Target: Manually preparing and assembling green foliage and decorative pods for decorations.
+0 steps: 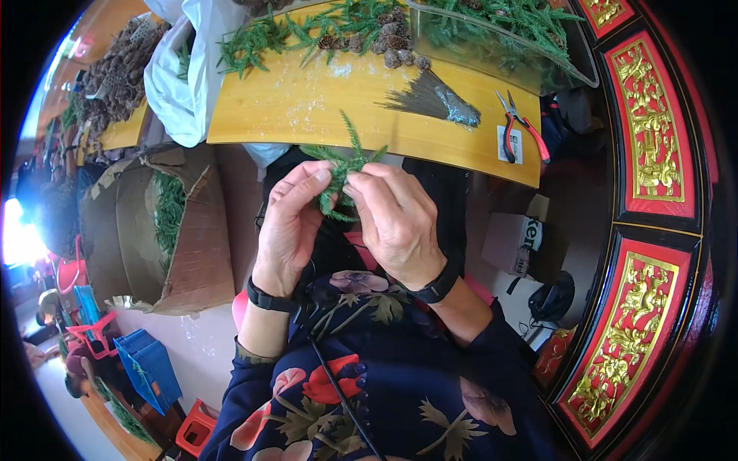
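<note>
A small green artificial pine sprig (344, 178) with several spreading tips is held between my two hands, just off the table's near edge. My left hand (296, 201) grips it from the left, thumb against the fingers. From the other side my right hand (393, 211) pinches the sprig near its middle. The exact spot where the fingertips meet the stem is hidden behind the fingers. Beyond, on the yellow table (292, 107), lie a fan of thin dark wire stems (430, 98), several brown pine cones (393, 38) and more loose green sprigs (257, 40).
Red-handled pliers (526, 131) rest at the table's right end. A clear plastic bin (500, 42) of greenery stands at the back right, a white plastic bag (181, 84) at the left. A cardboard box (146, 230) is on the floor left; carved red-and-gold panels (653, 123) border the right.
</note>
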### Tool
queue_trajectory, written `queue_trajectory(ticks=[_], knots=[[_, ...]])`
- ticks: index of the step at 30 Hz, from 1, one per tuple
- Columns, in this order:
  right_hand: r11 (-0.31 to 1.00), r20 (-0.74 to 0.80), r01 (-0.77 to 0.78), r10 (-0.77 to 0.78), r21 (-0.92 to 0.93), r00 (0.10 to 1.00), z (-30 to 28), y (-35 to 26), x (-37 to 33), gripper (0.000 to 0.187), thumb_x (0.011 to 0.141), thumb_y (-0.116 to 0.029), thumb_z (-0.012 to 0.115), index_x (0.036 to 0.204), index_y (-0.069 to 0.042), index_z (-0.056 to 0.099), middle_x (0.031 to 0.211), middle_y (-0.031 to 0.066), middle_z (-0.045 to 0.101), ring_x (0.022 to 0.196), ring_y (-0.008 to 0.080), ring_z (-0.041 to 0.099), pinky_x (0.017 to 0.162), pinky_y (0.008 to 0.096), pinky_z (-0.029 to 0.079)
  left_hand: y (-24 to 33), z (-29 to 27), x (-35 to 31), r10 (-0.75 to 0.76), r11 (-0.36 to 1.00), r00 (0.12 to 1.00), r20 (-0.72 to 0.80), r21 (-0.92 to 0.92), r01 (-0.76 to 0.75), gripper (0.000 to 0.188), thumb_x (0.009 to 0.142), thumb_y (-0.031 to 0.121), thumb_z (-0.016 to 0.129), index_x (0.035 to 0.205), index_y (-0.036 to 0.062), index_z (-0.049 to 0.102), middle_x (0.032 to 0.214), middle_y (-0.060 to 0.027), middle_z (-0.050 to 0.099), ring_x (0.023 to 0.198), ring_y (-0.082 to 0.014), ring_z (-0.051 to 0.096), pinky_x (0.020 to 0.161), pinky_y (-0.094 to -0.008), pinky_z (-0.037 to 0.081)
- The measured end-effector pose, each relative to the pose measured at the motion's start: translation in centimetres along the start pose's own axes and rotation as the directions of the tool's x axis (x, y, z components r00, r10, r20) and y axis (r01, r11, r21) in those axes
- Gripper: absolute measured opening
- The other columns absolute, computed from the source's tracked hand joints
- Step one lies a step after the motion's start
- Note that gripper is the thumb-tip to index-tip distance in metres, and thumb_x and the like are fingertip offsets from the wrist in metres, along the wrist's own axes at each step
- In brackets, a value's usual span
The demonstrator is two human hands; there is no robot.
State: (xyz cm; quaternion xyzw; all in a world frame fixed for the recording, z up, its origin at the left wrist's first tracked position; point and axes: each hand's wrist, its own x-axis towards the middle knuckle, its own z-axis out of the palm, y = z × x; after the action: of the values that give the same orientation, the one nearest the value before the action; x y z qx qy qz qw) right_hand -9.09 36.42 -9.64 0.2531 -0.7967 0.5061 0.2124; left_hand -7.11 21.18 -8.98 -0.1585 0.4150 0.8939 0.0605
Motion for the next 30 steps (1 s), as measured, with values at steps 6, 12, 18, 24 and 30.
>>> queue_trajectory(ticks=[6, 12, 18, 24, 30], knots=[[0.980, 0.072, 0.084, -0.072, -0.179, 0.995, -0.2, 0.1, -0.3, 0.023, 0.071, 0.005, 0.071, 0.092, 0.000, 0.065, 0.088, 0.0120, 0.062, 0.075, 0.0276, 0.063, 0.065, 0.0352, 0.050, -1.0, 0.0, -0.3, 0.038, 0.974, 0.997, -0.064, 0.224, -0.023, 0.012, 0.089, 0.007, 0.063, 0.099, 0.0010, 0.066, 0.088, 0.0002, 0.066, 0.079, -0.0061, 0.057, 0.073, -0.0194, 0.044], [0.983, 0.033, 0.063, -0.059, -0.170, 0.998, 0.1, 0.0, -0.5, 0.022, 0.071, 0.006, 0.071, 0.091, 0.000, 0.064, 0.087, 0.0120, 0.062, 0.076, 0.0286, 0.062, 0.066, 0.0353, 0.050, -1.8, 1.2, -0.8, 0.224, 0.882, 0.969, -0.102, 0.444, -0.157, 0.008, 0.087, 0.006, 0.066, 0.093, 0.0000, 0.068, 0.082, 0.0029, 0.065, 0.072, -0.0046, 0.055, 0.069, -0.0182, 0.043], [0.995, -0.039, -0.084, 0.086, 0.062, 0.996, 0.4, 0.9, -1.0, 0.017, 0.075, 0.008, 0.069, 0.089, 0.001, 0.063, 0.081, 0.0119, 0.063, 0.068, 0.0239, 0.062, 0.059, 0.0291, 0.049, -2.1, 1.8, -0.6, 0.495, 0.526, 0.868, 0.038, 0.783, -0.333, 0.009, 0.085, 0.007, 0.068, 0.085, -0.0020, 0.068, 0.070, 0.0002, 0.060, 0.063, -0.0059, 0.051, 0.058, -0.0220, 0.041], [0.939, 0.050, -0.272, 0.268, 0.209, 0.962, -0.1, 0.7, -1.2, 0.015, 0.076, 0.007, 0.070, 0.088, 0.001, 0.064, 0.078, 0.0077, 0.063, 0.065, 0.0114, 0.059, 0.055, 0.0228, 0.045, -1.8, 2.0, -0.6, 0.602, 0.167, 0.773, 0.197, 0.917, -0.364, 0.007, 0.080, 0.006, 0.070, 0.083, -0.0010, 0.069, 0.064, -0.0070, 0.055, 0.057, -0.0110, 0.050, 0.053, -0.0250, 0.039], [0.685, 0.303, -0.559, 0.471, 0.466, 0.829, -1.5, 2.2, 0.4, 0.011, 0.083, -0.002, 0.070, 0.093, 0.001, 0.065, 0.080, 0.0017, 0.062, 0.066, 0.0036, 0.054, 0.058, 0.0181, 0.042, -1.5, 1.7, -1.0, 0.563, 0.279, 0.807, 0.178, 0.879, -0.388, 0.006, 0.077, 0.004, 0.070, 0.081, -0.0003, 0.068, 0.063, -0.0096, 0.053, 0.054, -0.0168, 0.051, 0.052, -0.0276, 0.040]])
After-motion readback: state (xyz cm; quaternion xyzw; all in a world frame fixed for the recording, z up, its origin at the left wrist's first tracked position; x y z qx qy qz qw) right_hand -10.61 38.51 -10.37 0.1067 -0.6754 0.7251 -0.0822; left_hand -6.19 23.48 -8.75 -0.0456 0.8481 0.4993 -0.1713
